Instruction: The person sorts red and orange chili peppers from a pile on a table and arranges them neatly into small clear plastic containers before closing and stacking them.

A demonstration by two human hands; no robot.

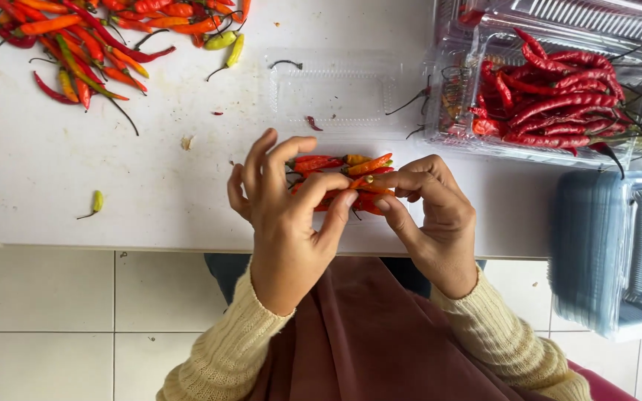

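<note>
Both hands meet over the near edge of the white table [76, 163] — left hand [284, 212] and right hand [432, 223] pinching a small bundle of red and orange chillies [351, 167], fingers curled round it to keep the pods aligned.

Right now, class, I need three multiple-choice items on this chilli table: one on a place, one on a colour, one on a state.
1. Where is the loose chilli pile?
A. far left of the table
B. on the floor
C. in the person's lap

2. What colour are the long chillies in the open box?
A. green
B. red
C. yellow

3. What are the left hand and right hand doing?
A. resting flat
B. holding a knife
C. gripping small chillies

Answers: 1 A, the pile lies at the table's far left corner. 2 B, all are deep red. 3 C, both hands' fingers close on the bunch.
</note>
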